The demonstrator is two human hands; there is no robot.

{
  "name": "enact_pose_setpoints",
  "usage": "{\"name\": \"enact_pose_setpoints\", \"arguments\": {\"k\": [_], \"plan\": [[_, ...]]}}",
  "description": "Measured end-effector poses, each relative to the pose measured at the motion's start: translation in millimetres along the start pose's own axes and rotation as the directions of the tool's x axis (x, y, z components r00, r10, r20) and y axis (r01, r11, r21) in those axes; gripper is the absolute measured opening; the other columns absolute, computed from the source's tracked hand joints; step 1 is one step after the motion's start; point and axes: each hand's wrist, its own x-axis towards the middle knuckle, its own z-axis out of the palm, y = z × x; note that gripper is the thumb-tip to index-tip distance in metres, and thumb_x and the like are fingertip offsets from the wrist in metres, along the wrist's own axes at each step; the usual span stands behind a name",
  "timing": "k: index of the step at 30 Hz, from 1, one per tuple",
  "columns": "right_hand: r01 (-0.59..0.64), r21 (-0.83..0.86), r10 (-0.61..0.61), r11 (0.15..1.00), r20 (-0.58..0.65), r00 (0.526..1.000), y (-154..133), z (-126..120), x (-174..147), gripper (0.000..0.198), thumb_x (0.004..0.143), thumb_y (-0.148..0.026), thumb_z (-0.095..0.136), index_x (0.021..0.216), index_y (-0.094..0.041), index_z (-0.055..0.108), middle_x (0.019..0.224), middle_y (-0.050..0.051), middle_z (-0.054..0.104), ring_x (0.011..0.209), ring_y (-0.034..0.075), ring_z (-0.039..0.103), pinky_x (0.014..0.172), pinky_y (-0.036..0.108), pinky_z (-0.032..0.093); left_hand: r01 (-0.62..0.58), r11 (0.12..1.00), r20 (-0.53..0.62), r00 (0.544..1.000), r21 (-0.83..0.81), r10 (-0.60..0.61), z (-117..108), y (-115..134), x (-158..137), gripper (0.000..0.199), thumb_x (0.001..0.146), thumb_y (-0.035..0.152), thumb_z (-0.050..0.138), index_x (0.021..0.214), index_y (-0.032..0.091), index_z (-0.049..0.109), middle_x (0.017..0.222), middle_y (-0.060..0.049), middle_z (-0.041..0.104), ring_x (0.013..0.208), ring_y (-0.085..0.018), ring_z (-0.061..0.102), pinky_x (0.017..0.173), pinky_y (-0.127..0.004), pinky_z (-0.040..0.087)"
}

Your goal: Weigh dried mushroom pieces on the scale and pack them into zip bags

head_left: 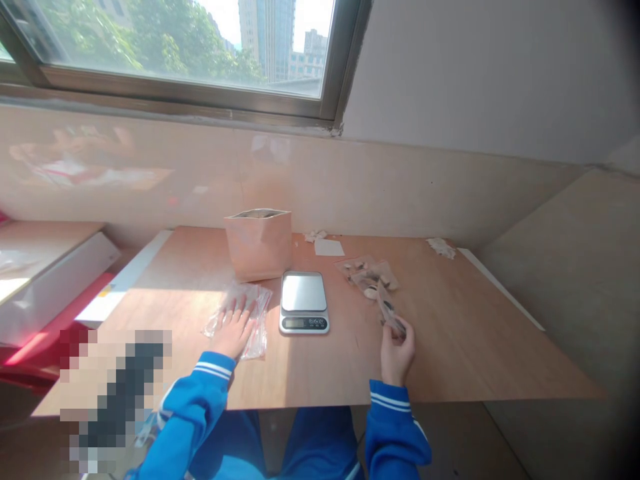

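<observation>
My left hand (pixel 234 328) lies with fingers spread on a pile of clear plastic zip bags (pixel 259 333) on the table. In my right hand (pixel 399 350) is a small clear zip bag (pixel 387 308) with dark and pale pieces inside; their kind is too small to tell. Just beyond it rest several similar filled bags (pixel 367 273). Between my hands stands a digital kitchen scale (pixel 303 293), its steel plate bare. Behind the scale, to the left, an upright kraft paper pouch (pixel 259 247) is open at the top, its contents mostly hidden.
A white paper card (pixel 329 248) and crumpled scraps (pixel 315 235) lie at the back of the wooden table (pixel 465 340). Another crumpled white piece (pixel 441 248) is at the far right. A blurred-out dark object (pixel 123 393) covers the left front corner. The wall (pixel 400 190) bounds the back.
</observation>
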Motion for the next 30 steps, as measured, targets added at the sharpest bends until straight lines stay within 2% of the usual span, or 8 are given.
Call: {"name": "enact_pose_setpoints", "arguments": {"k": [4, 7, 9, 11, 18, 23, 26, 30], "plan": [[0.1, 0.15, -0.143, 0.984, 0.309, 0.94, -63.2, 10.2, -49.7, 0.027, 0.08, -0.028, 0.059, 0.105, -0.019, 0.062, 0.113, 0.012, 0.064, 0.109, 0.027, 0.06, 0.095, 0.046, 0.046, 0.1, 0.856, -0.032, 0.99, -0.508, -0.134, -32.8, 28.8, -6.2, 0.045, 0.089, 0.05, 0.041, 0.114, 0.019, 0.064, 0.123, -0.013, 0.064, 0.12, -0.028, 0.054, 0.11, -0.05, 0.031], [0.196, 0.219, -0.283, 0.956, 0.507, 0.814, -99.4, 24.3, -78.7, 0.025, 0.082, -0.018, 0.056, 0.105, -0.024, 0.066, 0.116, 0.01, 0.062, 0.115, 0.026, 0.057, 0.1, 0.044, 0.045, 0.206, 0.397, 0.141, 0.972, -0.894, -0.187, -70.9, 66.0, -16.7, 0.053, 0.088, 0.061, 0.039, 0.107, 0.017, 0.062, 0.109, -0.012, 0.067, 0.098, -0.023, 0.065, 0.09, -0.038, 0.05], [0.222, 0.276, -0.348, 0.935, 0.605, 0.716, -113.7, 33.1, -93.3, 0.031, 0.081, -0.012, 0.053, 0.104, -0.027, 0.068, 0.119, 0.009, 0.06, 0.116, 0.024, 0.057, 0.1, 0.041, 0.047, 0.316, 0.111, 0.301, 0.944, -0.942, -0.135, -89.9, 84.1, -23.4, 0.058, 0.085, 0.067, 0.038, 0.103, 0.016, 0.06, 0.092, -0.009, 0.067, 0.076, -0.018, 0.066, 0.071, -0.033, 0.053], [0.22, 0.332, -0.394, 0.917, 0.665, 0.635, -121.5, 39.4, -104.2, 0.035, 0.081, -0.009, 0.051, 0.104, -0.029, 0.068, 0.122, 0.007, 0.059, 0.117, 0.023, 0.058, 0.101, 0.039, 0.047, 0.363, 0.002, 0.359, 0.922, -0.932, -0.146, -100.0, 91.0, -28.3, 0.05, 0.079, 0.065, 0.052, 0.091, 0.017, 0.057, 0.075, -0.002, 0.062, 0.061, -0.013, 0.06, 0.057, -0.025, 0.049], [0.186, 0.4, -0.434, 0.897, 0.725, 0.535, -125.9, 42.2, -116.5, 0.039, 0.083, -0.004, 0.047, 0.105, -0.03, 0.067, 0.13, 0.005, 0.057, 0.126, 0.021, 0.051, 0.108, 0.038, 0.042, 0.496, 0.082, 0.482, 0.864, -0.864, -0.15, -107.2, 80.3, -34.5, 0.037, 0.069, 0.051, 0.065, 0.073, 0.017, 0.051, 0.056, 0.004, 0.05, 0.046, -0.009, 0.05, 0.045, -0.021, 0.038], [0.188, 0.261, -0.319, 0.947, 0.839, 0.44, -124.7, 28.1, -106.3, 0.054, 0.079, -0.001, 0.041, 0.116, -0.032, 0.065, 0.145, 0.002, 0.044, 0.136, 0.022, 0.039, 0.115, 0.046, 0.029, 0.366, -0.012, 0.362, 0.914, -0.93, -0.185, -105.0, 91.5, -31.3, 0.036, 0.066, 0.049, 0.067, 0.079, 0.017, 0.056, 0.059, 0.005, 0.049, 0.053, -0.01, 0.05, 0.052, -0.023, 0.044], [0.156, 0.225, -0.272, 0.962, 0.848, 0.455, -136.0, 16.9, -101.2, 0.047, 0.086, -0.008, 0.038, 0.117, -0.032, 0.065, 0.142, 0.002, 0.047, 0.134, 0.022, 0.04, 0.115, 0.047, 0.028, 0.275, 0.004, 0.271, 0.949, -0.961, -0.159, -100.5, 103.1, -29.8, 0.037, 0.07, 0.052, 0.065, 0.077, 0.017, 0.055, 0.059, 0.004, 0.05, 0.053, -0.01, 0.049, 0.055, -0.024, 0.044], [-0.051, 0.257, -0.2, 0.965, 0.849, 0.489, -160.5, 20.5, -107.7, 0.022, 0.093, -0.03, 0.049, 0.108, -0.025, 0.064, 0.11, 0.006, 0.065, 0.105, 0.02, 0.062, 0.094, 0.035, 0.05, 0.165, 0.195, 0.162, 0.986, -0.967, -0.031, -102.4, 115.5, -35.0, 0.035, 0.08, 0.052, 0.059, 0.077, 0.017, 0.058, 0.064, 0.001, 0.053, 0.063, -0.013, 0.052, 0.065, -0.027, 0.045]]}}
